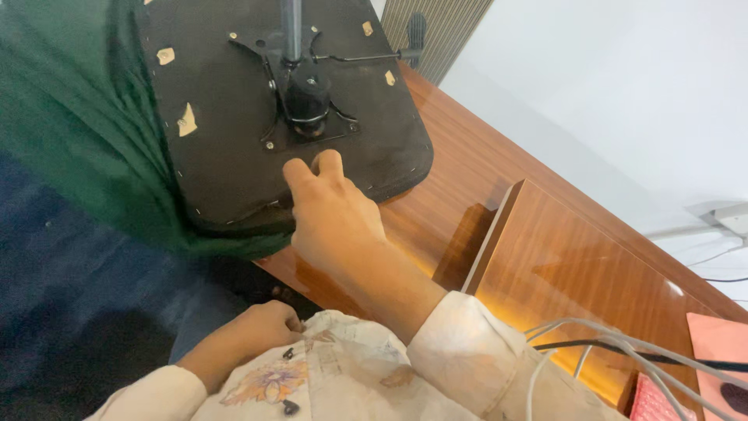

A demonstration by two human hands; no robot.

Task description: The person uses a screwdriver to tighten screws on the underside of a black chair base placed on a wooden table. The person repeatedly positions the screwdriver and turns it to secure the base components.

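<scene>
A black chair seat (234, 148) lies on its side with its underside facing me, showing a metal mounting plate (304, 93), a gas column (291, 27) and a side lever (374, 54). My right hand (331, 218) grips the seat's lower edge, with its fingertips curled onto the stapled black lining. My left hand (261, 327) is balled into a fist lower down, against my floral garment (312, 374); whether it holds anything is hidden. Green cloth (86, 125) drapes along the seat's left side.
A glossy wooden desk (467, 164) with an upright wooden panel (561, 265) runs diagonally to the right. Grey and black cables (623, 343) cross the lower right, near a pink pad (721, 343). A white wall lies beyond. Dark blue fabric (70, 296) fills the lower left.
</scene>
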